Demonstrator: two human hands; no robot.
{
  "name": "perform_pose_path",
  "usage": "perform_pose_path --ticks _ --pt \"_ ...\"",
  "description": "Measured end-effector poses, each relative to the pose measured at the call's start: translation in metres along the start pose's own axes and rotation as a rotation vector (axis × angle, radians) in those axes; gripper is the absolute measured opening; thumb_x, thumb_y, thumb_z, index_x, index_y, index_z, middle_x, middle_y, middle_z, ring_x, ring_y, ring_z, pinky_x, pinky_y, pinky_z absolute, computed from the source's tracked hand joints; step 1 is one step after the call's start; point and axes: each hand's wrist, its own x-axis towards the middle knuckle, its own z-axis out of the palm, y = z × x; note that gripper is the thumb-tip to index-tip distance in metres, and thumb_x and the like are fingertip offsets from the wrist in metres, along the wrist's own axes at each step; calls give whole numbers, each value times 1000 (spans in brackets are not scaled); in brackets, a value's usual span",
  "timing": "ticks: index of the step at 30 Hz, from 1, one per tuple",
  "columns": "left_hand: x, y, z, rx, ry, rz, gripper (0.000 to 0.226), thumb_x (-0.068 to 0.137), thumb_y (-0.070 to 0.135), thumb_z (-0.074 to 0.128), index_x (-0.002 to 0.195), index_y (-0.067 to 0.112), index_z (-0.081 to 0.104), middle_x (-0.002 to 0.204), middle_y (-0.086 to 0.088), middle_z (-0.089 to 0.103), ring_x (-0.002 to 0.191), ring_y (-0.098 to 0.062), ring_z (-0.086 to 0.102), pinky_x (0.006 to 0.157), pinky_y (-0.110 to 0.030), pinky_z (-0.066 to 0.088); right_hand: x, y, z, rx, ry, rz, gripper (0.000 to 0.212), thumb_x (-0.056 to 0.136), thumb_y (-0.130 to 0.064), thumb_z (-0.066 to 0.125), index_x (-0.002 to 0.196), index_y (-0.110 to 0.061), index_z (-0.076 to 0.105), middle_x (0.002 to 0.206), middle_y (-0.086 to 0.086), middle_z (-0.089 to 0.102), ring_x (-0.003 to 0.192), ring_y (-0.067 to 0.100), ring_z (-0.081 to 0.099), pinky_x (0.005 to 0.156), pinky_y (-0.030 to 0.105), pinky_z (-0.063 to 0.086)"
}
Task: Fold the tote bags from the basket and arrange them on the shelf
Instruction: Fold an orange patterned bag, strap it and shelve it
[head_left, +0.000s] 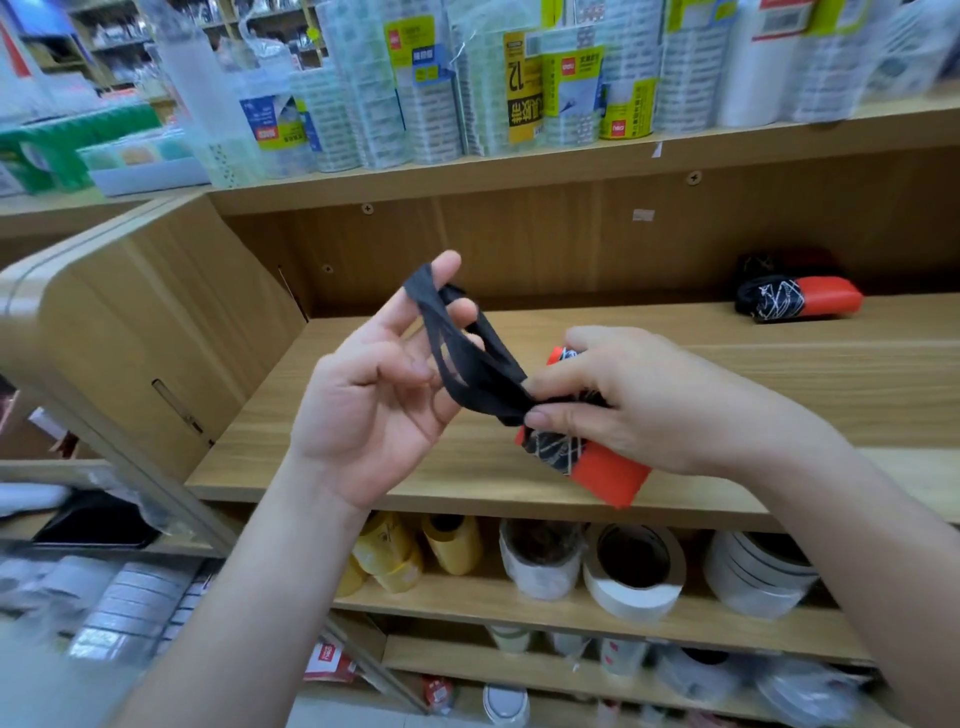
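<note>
My right hand (639, 400) grips a rolled-up red tote bag (602, 470) with a black and white pattern, holding it just above the front of the wooden shelf (363, 415). Its black straps (467, 358) stretch left to my left hand (374, 405), whose raised fingers are hooked through the strap loops. Another folded red and black tote bag (800, 300) lies at the back right of the same shelf, with a dark bundle behind it. The basket is not in view.
A wooden side panel (145, 322) closes the shelf on the left. Wrapped tape packs (519, 78) crowd the shelf above. Rolls of tape (634, 577) fill the shelf below the board.
</note>
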Motion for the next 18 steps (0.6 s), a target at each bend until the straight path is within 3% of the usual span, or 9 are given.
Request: perform_pose_path --ticks 3,5,6,9,11,13,15,16,18 --pt "-5 4 -13 245 259 -69 62 65 -7 55 125 9 60 109 -10 65 101 -27 67 69 -29 57 -2 11 -2 126 -79 -26 22 94 -43 55 74 -47 63 82 -10 51 78 2 52 69 20 38" --pt "-6 12 -23 546 384 -82 62 64 -11 66 121 13 59 118 -7 62 116 -31 61 77 -34 57 -4 16 -5 191 -145 -26 30 94 -41 58 67 -52 63 78 -12 52 77 0 54 66 16 36" --pt "-7 17 -25 760 384 -42 69 64 -13 70 124 19 55 126 -3 59 124 -25 57 88 -36 55 -4 17 -7 222 -170 -39 27 95 -39 58 71 -50 66 78 -11 54 77 3 55 66 17 38" --pt "-4 33 -9 1458 9 160 96 69 -2 82 145 35 36 151 14 34 142 0 27 116 -32 27 -5 20 -15 257 -241 -95 22 96 -35 58 81 -28 72 74 -14 57 75 10 56 70 21 44" --pt "5 37 6 1776 -262 262 78 69 18 87 136 34 51 150 13 35 142 -4 25 117 -30 25 -4 20 -19 318 -293 -112 19 95 -33 59 87 -27 75 72 -19 55 73 5 55 69 15 41" --pt "13 40 14 1732 -385 174 32 70 36 83 100 32 72 128 9 59 125 -13 51 107 -40 40 -5 22 -22 392 -330 -108 16 93 -32 60 91 -37 74 73 -23 57 72 0 54 69 13 39" --pt "16 44 13 1357 -417 0 13 75 37 78 80 26 74 95 -5 72 93 -28 67 95 -54 48 -8 28 -20 479 -331 -90 19 93 -28 60 89 -43 72 75 -25 62 73 -4 57 71 13 41" --pt "16 46 11 1129 -411 -20 14 77 35 78 77 22 73 82 -8 72 81 -31 67 90 -51 52 -10 31 -18 559 -317 -59 19 92 -25 60 92 -39 73 80 -23 67 77 -3 61 73 12 43" --pt "14 42 7 704 -402 -2 20 81 32 76 79 13 71 60 0 63 61 -19 63 77 -34 56 -14 39 -11 732 -268 22 21 90 -21 60 105 -27 73 97 -11 74 90 5 68 79 18 50"
